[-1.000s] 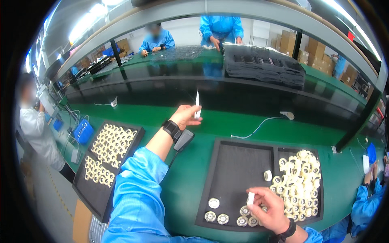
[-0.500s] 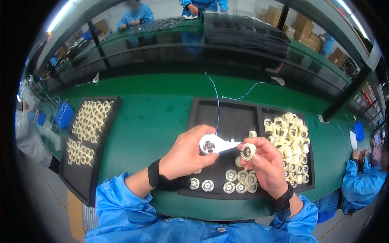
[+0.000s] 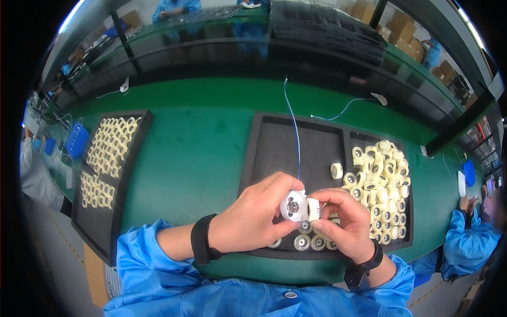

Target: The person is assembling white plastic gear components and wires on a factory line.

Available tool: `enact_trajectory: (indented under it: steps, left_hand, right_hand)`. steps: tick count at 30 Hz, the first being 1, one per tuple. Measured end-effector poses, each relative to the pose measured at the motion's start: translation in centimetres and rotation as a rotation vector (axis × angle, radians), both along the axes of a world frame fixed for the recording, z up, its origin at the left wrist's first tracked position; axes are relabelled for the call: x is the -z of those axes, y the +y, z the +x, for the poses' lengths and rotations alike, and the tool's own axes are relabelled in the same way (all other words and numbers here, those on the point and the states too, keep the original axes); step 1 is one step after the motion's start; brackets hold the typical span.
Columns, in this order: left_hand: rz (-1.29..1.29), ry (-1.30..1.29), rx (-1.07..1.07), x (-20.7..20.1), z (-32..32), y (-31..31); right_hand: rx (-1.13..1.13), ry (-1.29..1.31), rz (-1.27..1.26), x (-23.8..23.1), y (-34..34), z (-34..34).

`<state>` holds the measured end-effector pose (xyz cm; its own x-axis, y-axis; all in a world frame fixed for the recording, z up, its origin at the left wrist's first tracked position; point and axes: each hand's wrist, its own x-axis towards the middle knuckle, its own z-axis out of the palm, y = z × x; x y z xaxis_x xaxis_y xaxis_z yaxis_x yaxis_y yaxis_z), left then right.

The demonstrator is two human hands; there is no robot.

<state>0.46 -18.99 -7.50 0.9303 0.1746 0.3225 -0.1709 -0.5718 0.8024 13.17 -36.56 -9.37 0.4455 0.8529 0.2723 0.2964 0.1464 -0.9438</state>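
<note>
My left hand point(image 3: 252, 217) is closed around a white plastic housing point(image 3: 293, 206), its round end with a dark metal part facing me. A thin blue cable point(image 3: 295, 127) runs up and away from the housing. Between the thumb and fingers of my right hand point(image 3: 349, 224) is a cream gear point(image 3: 313, 210), turned edge-on. The gear sits right beside the housing; whether they touch I cannot tell. Beneath both hands lies a black foam tray point(image 3: 280, 142). A few gears point(image 3: 302, 242) rest in its near part, partly hidden by my hands, and a lone gear point(image 3: 336, 170) stands on its edge.
The tray's right compartment holds a heap of cream gears point(image 3: 383, 185). Another black tray point(image 3: 87, 232) with rows of cream rings point(image 3: 113, 140) is on the left. Two small white pieces with cables point(image 3: 124, 84) lie toward the back. Beyond the green bench point(image 3: 195, 158), other people sit working.
My left hand has turned the housing, so its narrow end no longer shows. My right hand has turned the gear from face-on to edge-on and brought it beside the housing's round end.
</note>
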Motion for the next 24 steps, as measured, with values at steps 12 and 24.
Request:
enact_trajectory:
  steps: [12,24]
  left_hand:
    - [-0.074,0.033,0.084,-0.3,-0.4,-0.2]
    - [-0.018,-0.108,0.111,0.7,-0.4,-0.7]
  right_hand:
    - [-0.013,-0.163,-0.001,-0.2,0.2,-0.3]
    - [-0.054,-0.491,0.037,-0.7,0.4,-0.5]
